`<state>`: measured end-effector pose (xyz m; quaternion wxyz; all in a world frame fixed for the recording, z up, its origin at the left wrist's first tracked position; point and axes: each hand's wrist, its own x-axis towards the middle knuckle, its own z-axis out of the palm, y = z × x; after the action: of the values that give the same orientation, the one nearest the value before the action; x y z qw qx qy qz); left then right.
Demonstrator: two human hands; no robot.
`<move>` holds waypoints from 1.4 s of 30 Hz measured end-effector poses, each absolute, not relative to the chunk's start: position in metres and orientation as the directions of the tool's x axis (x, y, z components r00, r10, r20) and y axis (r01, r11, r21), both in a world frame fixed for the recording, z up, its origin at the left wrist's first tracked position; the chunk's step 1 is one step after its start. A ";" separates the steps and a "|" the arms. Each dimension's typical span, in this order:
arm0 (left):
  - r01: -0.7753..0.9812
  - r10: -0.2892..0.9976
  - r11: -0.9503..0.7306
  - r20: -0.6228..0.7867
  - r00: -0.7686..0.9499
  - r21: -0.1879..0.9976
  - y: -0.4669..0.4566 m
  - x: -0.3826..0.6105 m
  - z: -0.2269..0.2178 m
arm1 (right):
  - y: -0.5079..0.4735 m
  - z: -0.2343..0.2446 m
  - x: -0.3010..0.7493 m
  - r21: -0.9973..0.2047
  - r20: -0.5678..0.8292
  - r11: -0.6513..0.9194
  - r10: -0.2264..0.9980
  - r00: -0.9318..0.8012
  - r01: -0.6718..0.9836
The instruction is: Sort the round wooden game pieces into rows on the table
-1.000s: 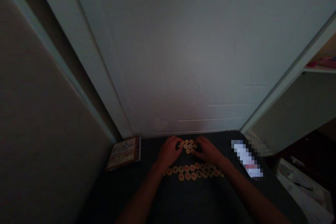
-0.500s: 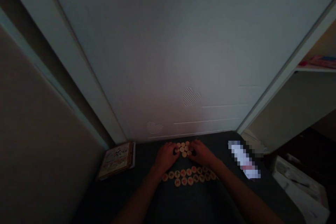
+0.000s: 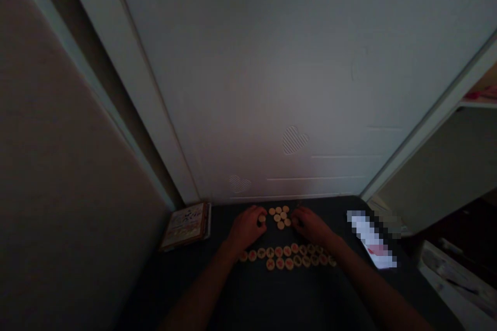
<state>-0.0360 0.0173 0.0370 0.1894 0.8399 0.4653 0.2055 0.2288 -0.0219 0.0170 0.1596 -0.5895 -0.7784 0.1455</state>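
Round wooden Chinese chess pieces lie on a dark table. At the far middle a small cluster of blank-side-up pieces point(image 3: 277, 218) sits between my hands. My left hand point(image 3: 246, 225), left of the cluster, pinches one chess piece point(image 3: 262, 218) between thumb and fingers. My right hand point(image 3: 308, 223) rests just right of the cluster with its fingers curled together; whatever they may hold is hidden. Nearer to me, two rows of pieces point(image 3: 280, 264) lie with red and dark characters showing. My right forearm partly covers the right end of these rows.
A boxed set or book point(image 3: 185, 227) lies at the table's far left. A phone-like lit object point(image 3: 373, 243), blurred out, lies at the right. A white panel with heart patterns point(image 3: 294, 139) rises behind the table. White boxes point(image 3: 450, 279) stand low at the right.
My left hand has drawn away from the cluster to the left with a piece in its fingers. My right hand has shifted slightly off the cluster. The view has turned a little left.
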 end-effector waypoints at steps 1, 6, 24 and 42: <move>0.698 0.858 -0.496 0.167 0.486 0.516 0.017 -0.037 0.037 | -0.023 0.018 0.230 -0.409 0.071 0.262 0.964 -0.255 0.874; 0.624 0.835 -0.519 0.192 0.515 0.584 0.017 -0.041 0.033 | -0.027 0.023 0.233 -0.385 0.051 0.255 0.966 -0.255 0.887; 0.097 0.914 -0.026 -0.015 0.405 0.995 -0.066 -0.041 0.047 | -0.088 0.060 0.173 -0.643 0.202 0.349 0.936 -0.288 0.682; -0.127 0.938 0.231 -0.186 0.294 0.965 -0.117 -0.047 0.018 | -0.154 0.040 0.138 -0.859 0.159 0.152 0.987 -0.027 0.489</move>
<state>-0.0470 -0.1174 0.0183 0.6541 0.4681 0.4330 0.4069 0.1377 -0.1538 0.0395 0.3996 -0.5716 -0.6454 0.3117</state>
